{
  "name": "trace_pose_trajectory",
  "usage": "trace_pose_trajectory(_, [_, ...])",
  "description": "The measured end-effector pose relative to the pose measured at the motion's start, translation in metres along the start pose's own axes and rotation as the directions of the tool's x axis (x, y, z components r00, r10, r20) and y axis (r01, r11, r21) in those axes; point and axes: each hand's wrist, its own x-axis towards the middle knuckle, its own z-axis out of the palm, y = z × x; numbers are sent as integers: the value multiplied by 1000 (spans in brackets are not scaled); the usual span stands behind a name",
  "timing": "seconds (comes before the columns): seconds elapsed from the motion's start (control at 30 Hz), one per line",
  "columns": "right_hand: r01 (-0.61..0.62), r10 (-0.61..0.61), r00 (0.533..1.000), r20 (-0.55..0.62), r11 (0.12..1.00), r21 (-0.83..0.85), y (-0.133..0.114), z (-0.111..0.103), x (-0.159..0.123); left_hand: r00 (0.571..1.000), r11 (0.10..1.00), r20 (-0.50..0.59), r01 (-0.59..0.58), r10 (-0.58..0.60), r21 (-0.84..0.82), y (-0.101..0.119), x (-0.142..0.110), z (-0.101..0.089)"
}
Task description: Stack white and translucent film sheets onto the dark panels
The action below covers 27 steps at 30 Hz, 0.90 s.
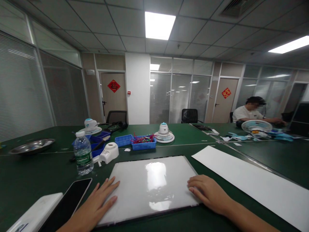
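A flat, glossy white panel [135,187] with thin dark edges lies on the green table in front of me, reflecting the ceiling light. My left hand [100,201] rests on its left side with the fingers spread. On the right side, my right hand [209,193] touches the panel with its fingertips, the fingers stretched and slightly bent. Neither hand is wrapped around anything. Just left of my left hand lie a dark-screened phone [70,201] and a white flat case [40,211].
Beyond the panel stand a water bottle [83,154], a white fan housing [110,152], a blue tray of wires [144,145] and a fan part [164,133]. A metal dish [32,146] sits left. A long white sheet [253,183] lies right. A person [251,111] sits far right.
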Motion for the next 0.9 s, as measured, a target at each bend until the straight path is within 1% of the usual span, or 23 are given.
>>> trace_pose_trajectory(0.17, [12,-13,999,39,1000,16,-4,0,0,1000,1000,10,9,-9,-30,1,-1,-4])
trace_pose_trajectory(0.3, [25,-26,999,40,999,23,-5,0,-1,1000,1000,13,-3,3,-23,3,-1,-6])
trace_pose_trajectory(0.43, [52,-52,998,36,999,8,-3,2,-2,1000,1000,10,-22,22,3,0,-1,-4])
trace_pose_trajectory(0.5, [21,-22,1000,-17,999,-43,7,5,0,999,999,3,-32,32,25,-1,-1,-2])
trace_pose_trajectory(0.6, [-126,105,986,-132,979,-158,37,6,1,1000,999,3,-20,20,46,-1,0,-1])
trace_pose_trajectory(0.67, [-263,220,953,-209,942,-208,65,5,0,1000,999,8,-10,10,49,2,0,-2])
trace_pose_trajectory(0.7, [-335,280,928,-245,915,-225,80,4,-2,1000,999,11,-7,6,49,3,0,-3])
trace_pose_trajectory(0.77, [-489,408,857,-314,836,-250,108,3,-8,1000,999,20,-1,0,47,4,-1,-5])
trace_pose_trajectory(0.83, [-613,523,781,-342,748,-255,129,3,-16,1000,999,24,9,-9,40,5,-1,-7])
trace_pose_trajectory(0.87, [-651,566,753,-336,715,-254,137,3,-20,999,999,29,12,-14,37,5,-2,-8])
trace_pose_trajectory(0.9, [-673,596,736,-321,695,-253,142,3,-23,999,999,34,15,-16,33,5,-2,-8])
